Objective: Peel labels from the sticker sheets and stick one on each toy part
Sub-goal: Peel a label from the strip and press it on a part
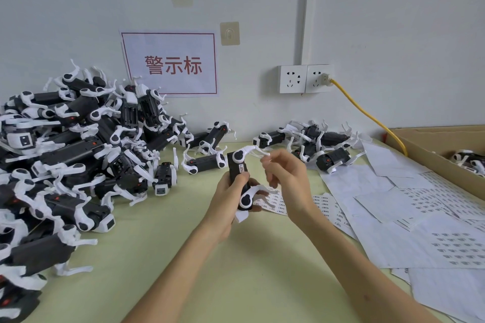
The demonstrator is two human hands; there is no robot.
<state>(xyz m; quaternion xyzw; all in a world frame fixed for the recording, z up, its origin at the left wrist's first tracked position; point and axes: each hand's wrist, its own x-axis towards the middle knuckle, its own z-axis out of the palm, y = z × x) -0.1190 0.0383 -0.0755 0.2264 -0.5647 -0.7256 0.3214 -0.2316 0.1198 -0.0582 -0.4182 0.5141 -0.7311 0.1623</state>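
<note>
My left hand (227,198) grips a black toy part (239,178) with white legs, held upright above the table's middle. A small white label (242,168) sits on its black side. Just right of the part, my right hand (284,174) hovers with thumb and forefinger pinched near a white leg; whether a label is between them I cannot tell. Sticker sheets (325,206) with small printed labels lie on the table under and to the right of my hands.
A big heap of black-and-white toy parts (68,160) fills the left side. More toy parts (315,144) lie along the wall. White backing sheets (420,220) cover the right side. A cardboard box (443,157) stands at far right, a yellow cable (367,115) behind it.
</note>
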